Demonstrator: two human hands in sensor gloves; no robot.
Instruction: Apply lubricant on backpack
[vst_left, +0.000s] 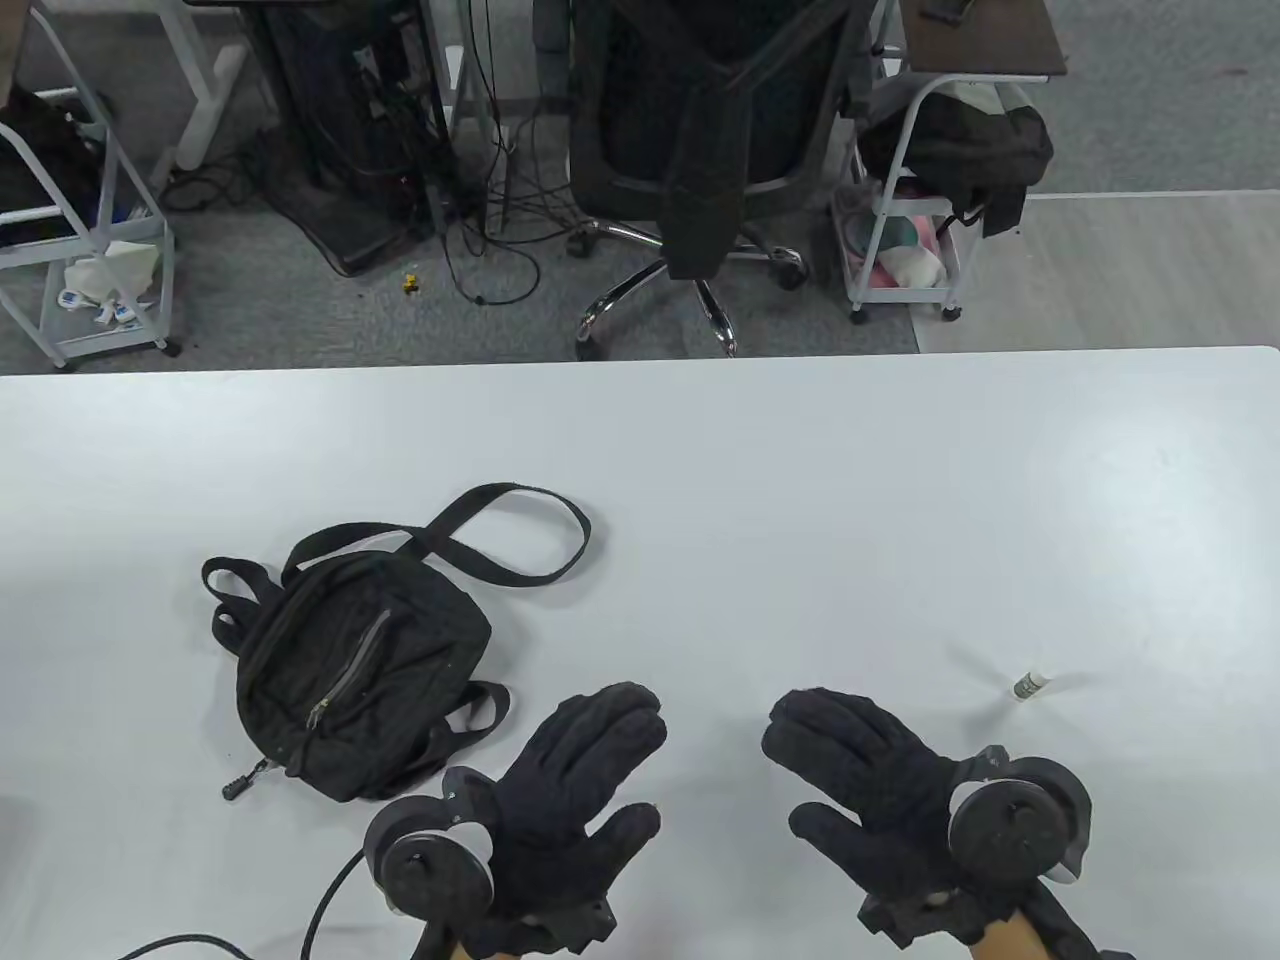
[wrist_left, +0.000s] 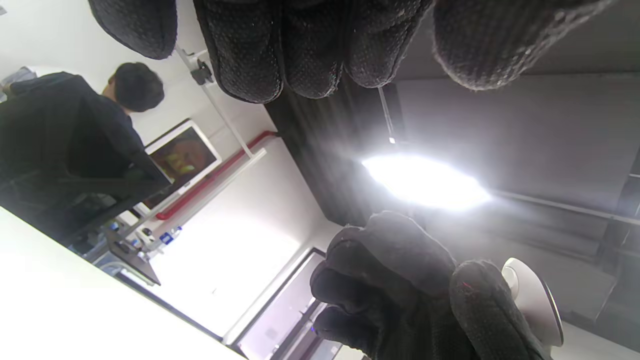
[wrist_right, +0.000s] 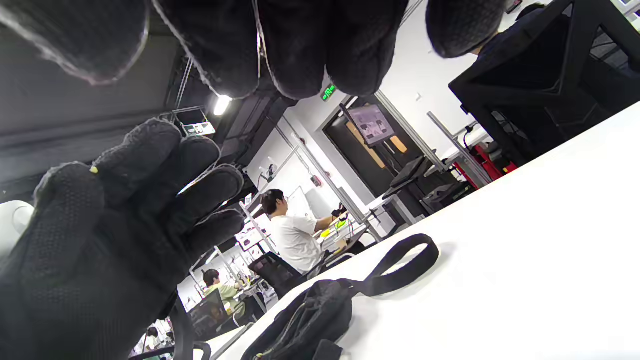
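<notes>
Table view: black backpack (vst_left: 355, 670) lies flat on the white table (vst_left: 800, 500), front-left, grey zipper (vst_left: 350, 665) facing up, one strap (vst_left: 520, 540) looped out beyond it. Left hand (vst_left: 560, 800) is spread with fingers extended, holding nothing, just right of the backpack. Right hand (vst_left: 880, 800) likewise spread and empty — well apart from the bag. Small lubricant tube (vst_left: 1030, 686) lies on its side beyond the right hand; label print too small to read. Right wrist view: green exit sign (wrist_right: 328, 92) on far wall — characters illegible.
</notes>
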